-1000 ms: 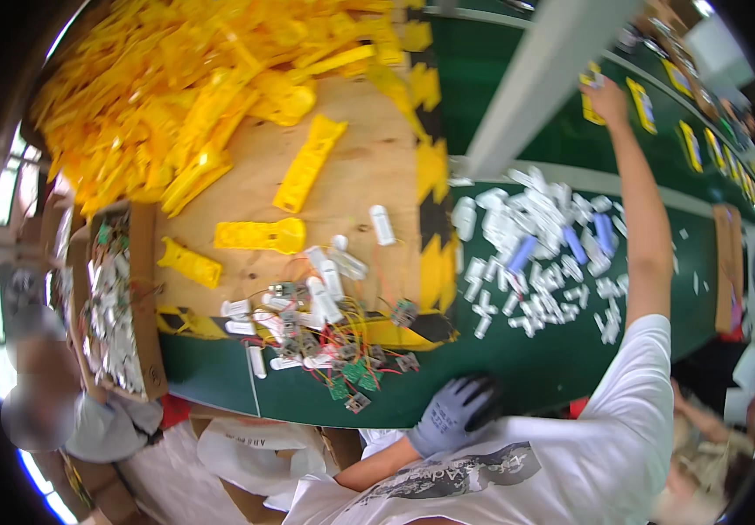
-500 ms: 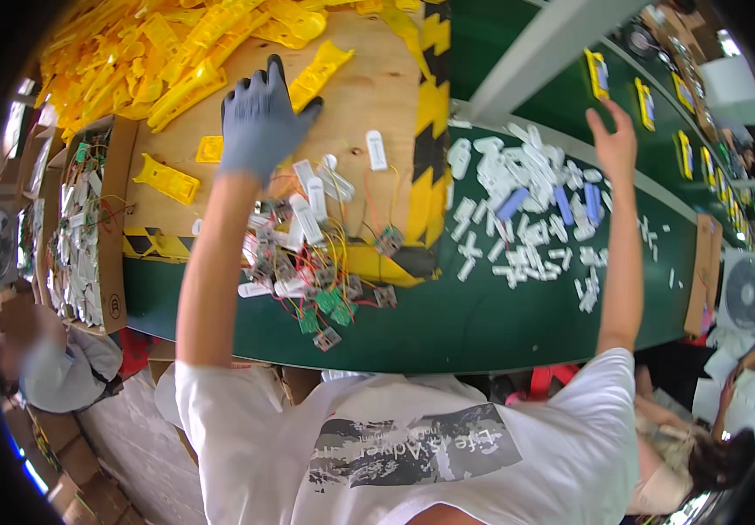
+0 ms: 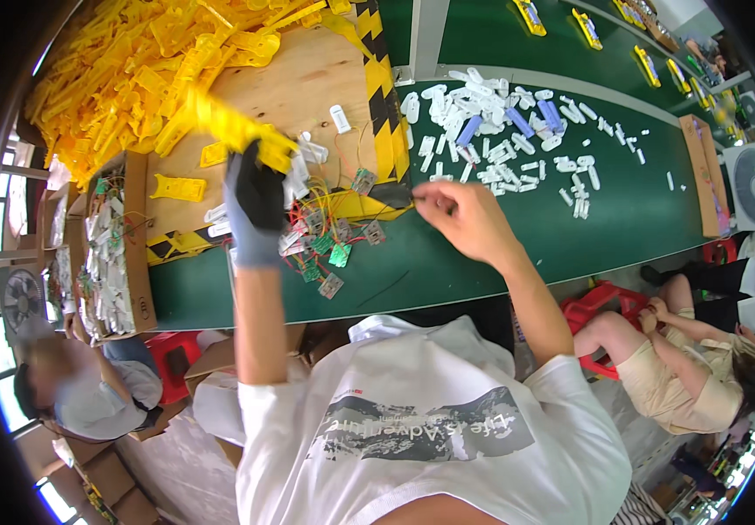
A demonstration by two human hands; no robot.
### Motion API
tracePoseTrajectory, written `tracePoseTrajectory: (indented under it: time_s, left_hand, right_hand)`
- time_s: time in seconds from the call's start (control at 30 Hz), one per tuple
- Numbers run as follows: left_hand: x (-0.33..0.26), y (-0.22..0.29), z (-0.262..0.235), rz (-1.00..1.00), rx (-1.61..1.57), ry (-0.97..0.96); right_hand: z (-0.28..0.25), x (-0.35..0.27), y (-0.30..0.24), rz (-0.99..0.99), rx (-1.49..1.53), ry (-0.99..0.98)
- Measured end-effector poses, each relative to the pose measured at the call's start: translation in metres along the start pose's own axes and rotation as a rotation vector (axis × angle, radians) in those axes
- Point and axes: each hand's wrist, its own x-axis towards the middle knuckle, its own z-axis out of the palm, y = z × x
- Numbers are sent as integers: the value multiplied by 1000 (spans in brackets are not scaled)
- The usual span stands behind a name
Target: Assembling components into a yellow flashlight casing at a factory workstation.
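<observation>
My left hand (image 3: 259, 197), in a grey and black glove, is closed round a yellow plastic housing (image 3: 233, 124), long and blurred by motion, held above the wooden board. Beneath it and to its right lie small circuit boards with wires (image 3: 329, 232) and white plastic covers (image 3: 307, 150). My bare right hand (image 3: 469, 219) hovers over the green table near the corner of the striped tape; thumb and fingertips are drawn together. Whatever the fingertips may hold is too small to make out.
A heap of yellow housings (image 3: 150, 70) covers the board's far left. White plastic parts (image 3: 491, 122) and a few blue blocks (image 3: 519, 122) spread over the green table (image 3: 474, 297). A cardboard box (image 3: 136, 254) of wired parts stands left. People sit on both sides; yellow units lie on the far belt (image 3: 482, 35).
My left hand has picked up a yellow housing and come nearer to me. My right hand has swung from the far right to beside the tape corner, its fingers closing. The view has shifted.
</observation>
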Motion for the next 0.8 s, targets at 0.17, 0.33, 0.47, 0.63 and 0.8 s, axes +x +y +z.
tracePoseTrajectory:
  time_s: [0.17, 0.33, 0.47, 0.63, 0.8]
  left_hand:
    - [-163, -21, 30, -277, -316, 384]
    - [-228, -26, 59, -376, -180, 460]
    - [-232, -46, 57, -373, -36, 292]
    - [-208, -56, 70, -413, -123, 245]
    - [-202, -67, 73, -412, -229, 295]
  right_hand:
    - [49, 64, -5, -197, -428, 206]
    - [65, 76, 4, -242, -481, 94]
    - [38, 35, 16, -2, 262, 243]
    - [17, 11, 32, 132, 39, 84]
    - [14, 59, 6, 4, -196, 203]
